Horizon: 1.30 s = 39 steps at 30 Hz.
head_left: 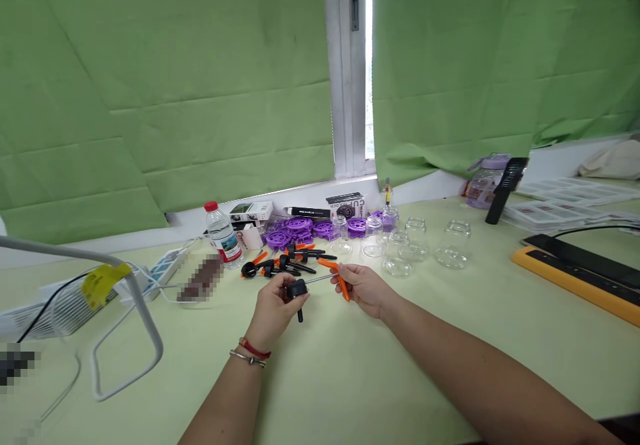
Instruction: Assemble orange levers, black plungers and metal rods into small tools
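Note:
My left hand (274, 305) is closed around a round black plastic part (297, 289) with a short black stem pointing down. Opposite it, my right hand (364, 289) pinches an orange plastic piece (343, 285) with angled arms. A thin metal rod (321, 277) runs from the orange piece to the black part; whether it sits inside the black part I cannot tell. Just beyond my hands lies a pile of black and orange parts (287, 265), some with long black handles.
Purple plastic discs (299, 226), clear glass jars (399, 255) and small boxes (250, 211) line the back. A red-capped water bottle (223, 237) stands left, near a grey metal frame (150, 325). An orange-and-black device (583, 278) lies right.

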### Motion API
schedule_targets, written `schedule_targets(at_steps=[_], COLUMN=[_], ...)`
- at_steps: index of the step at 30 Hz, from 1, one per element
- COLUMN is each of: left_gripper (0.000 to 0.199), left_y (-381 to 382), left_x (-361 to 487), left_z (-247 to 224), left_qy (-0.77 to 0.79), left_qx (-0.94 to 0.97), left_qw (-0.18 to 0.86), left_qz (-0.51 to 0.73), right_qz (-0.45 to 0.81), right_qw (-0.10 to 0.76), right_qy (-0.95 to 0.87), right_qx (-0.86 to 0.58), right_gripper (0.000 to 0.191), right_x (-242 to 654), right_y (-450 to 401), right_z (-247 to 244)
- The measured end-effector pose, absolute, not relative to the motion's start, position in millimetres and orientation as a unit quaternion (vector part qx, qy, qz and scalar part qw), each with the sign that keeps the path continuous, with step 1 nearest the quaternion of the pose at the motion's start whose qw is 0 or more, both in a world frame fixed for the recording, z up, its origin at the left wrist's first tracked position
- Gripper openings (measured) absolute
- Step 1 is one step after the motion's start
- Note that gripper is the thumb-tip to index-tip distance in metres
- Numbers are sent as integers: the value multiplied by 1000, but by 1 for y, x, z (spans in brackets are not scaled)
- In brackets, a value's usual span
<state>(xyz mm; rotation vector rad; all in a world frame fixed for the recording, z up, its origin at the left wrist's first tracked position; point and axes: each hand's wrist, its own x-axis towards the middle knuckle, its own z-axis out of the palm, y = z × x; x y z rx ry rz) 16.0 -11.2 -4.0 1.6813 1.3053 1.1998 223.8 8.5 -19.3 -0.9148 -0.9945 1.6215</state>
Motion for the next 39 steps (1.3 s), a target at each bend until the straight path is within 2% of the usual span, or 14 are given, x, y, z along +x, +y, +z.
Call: schedule_targets(at_steps=[9, 20, 27, 32, 36, 39], left_gripper=[51, 46, 40, 39, 40, 44], left_y=[-9, -18, -22, -25, -27, -27], left_x=[25, 28, 30, 32, 30, 27], left_z=[-14, -6, -4, -2, -2, -4], left_qy=[445, 401, 377, 347, 316, 317], left_qx=[556, 582, 611, 625, 638, 613], left_qw=[500, 541, 555, 579, 587, 599], left_qz=[493, 456, 419, 392, 386, 407], right_qz=[647, 574, 405, 257, 213, 180], right_qw=[486, 476, 408, 363, 349, 350], right_qy=[-439, -544, -695, -780, -817, -831], right_qx=[-390, -385, -432, -440, -407, -393], right_gripper=[42, 39, 22, 20, 11, 14], right_x=[223, 223, 223, 221, 218, 216], right_y=[8, 2, -6, -16, -20, -21], right_z=[-22, -9, -4, 7, 12, 10])
